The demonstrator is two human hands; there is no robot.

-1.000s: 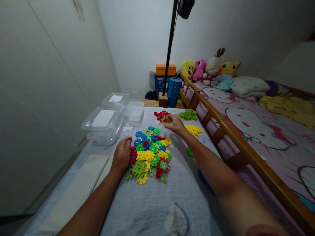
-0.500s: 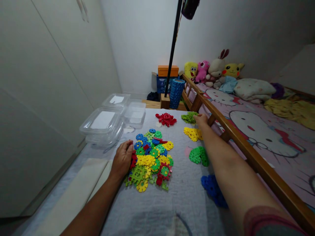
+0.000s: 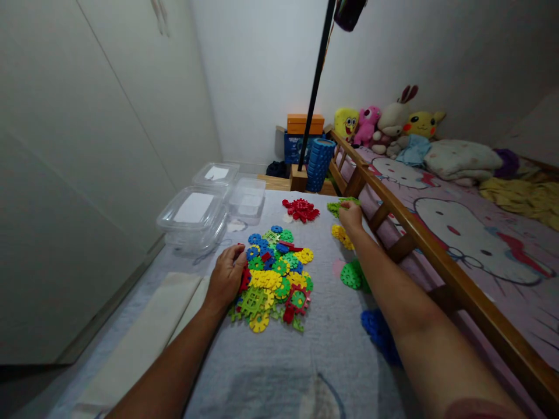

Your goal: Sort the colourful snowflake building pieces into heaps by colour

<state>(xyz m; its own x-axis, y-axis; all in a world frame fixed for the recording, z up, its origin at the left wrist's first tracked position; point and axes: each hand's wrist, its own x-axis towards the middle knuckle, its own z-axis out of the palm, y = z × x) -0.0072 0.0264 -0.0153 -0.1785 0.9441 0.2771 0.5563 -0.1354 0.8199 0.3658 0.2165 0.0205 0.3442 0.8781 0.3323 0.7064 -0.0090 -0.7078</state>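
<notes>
A mixed heap of coloured plastic gear pieces (image 3: 275,278) lies on a grey blanket (image 3: 279,361). My left hand (image 3: 227,276) rests at the heap's left edge, fingers curled on a red piece. Sorted small piles lie beyond: red (image 3: 300,210), light green (image 3: 337,205), yellow (image 3: 339,234), green (image 3: 351,274) and blue (image 3: 379,333). My right hand (image 3: 350,216) reaches over the light green pile, fingers pinched together; what it holds, if anything, I cannot make out.
Clear plastic tubs (image 3: 197,215) stand at the back left. A wooden bed rail (image 3: 419,250) runs along the right, with plush toys (image 3: 384,125) on the bed. A black pole (image 3: 315,87), a blue roller (image 3: 320,164) and boxes stand at the far end.
My right hand went from the red pile across to the light green pile at the right. The left hand stayed at the heap's edge. The view shifted slightly.
</notes>
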